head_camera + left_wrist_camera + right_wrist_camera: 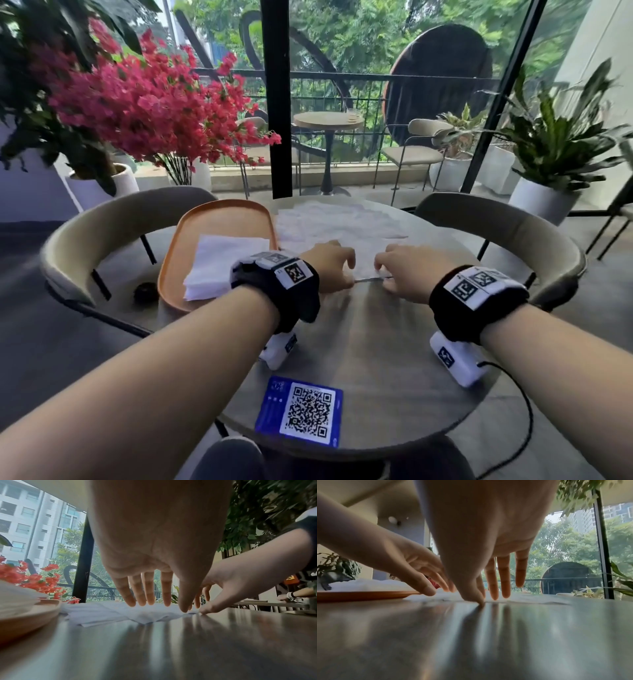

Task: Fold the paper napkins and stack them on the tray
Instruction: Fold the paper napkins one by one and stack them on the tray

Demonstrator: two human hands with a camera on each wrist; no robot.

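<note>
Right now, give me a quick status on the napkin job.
Both hands, left and right, on napkin edge. Folded stack on tray. Nothing in the way.

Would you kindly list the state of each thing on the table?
Tray: holds folded stack.
Stack: folded, on tray.
Loose napkins: unfolded, on table.
Left hand: fingers on near napkin.
Right hand: fingers on same napkin.
</note>
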